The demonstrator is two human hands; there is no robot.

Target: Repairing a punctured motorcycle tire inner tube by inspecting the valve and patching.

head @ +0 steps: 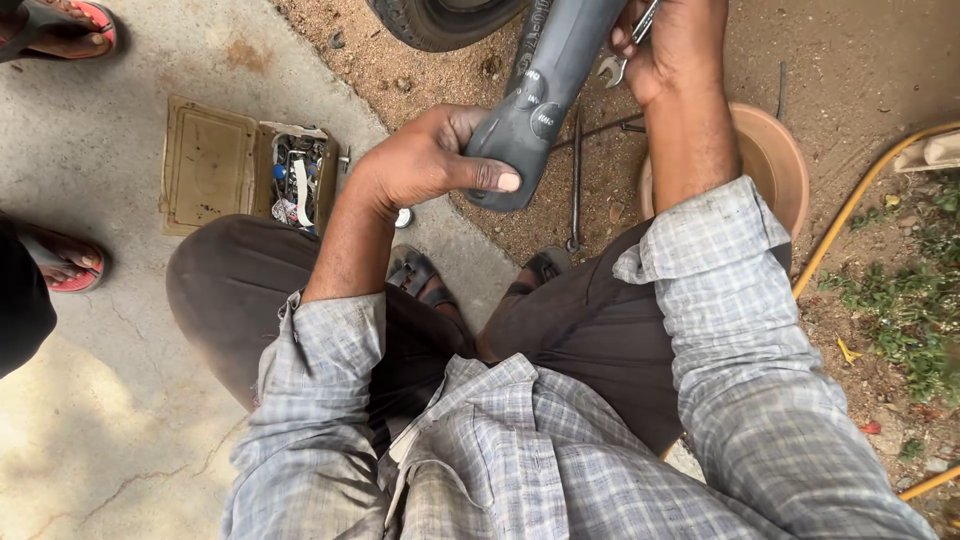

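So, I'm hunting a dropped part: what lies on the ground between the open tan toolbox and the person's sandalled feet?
In the head view, between the open tan toolbox and the sandalled feet lies one small round silvery piece on the concrete; the left forearm hides part of that stretch.

Cracked concrete [120,440], sandy dirt [860,60], daylight

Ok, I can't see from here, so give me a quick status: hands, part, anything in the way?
Left hand grips grey mudguard end. Right hand holds spanner by it. Tyre just above, loose rods beneath.
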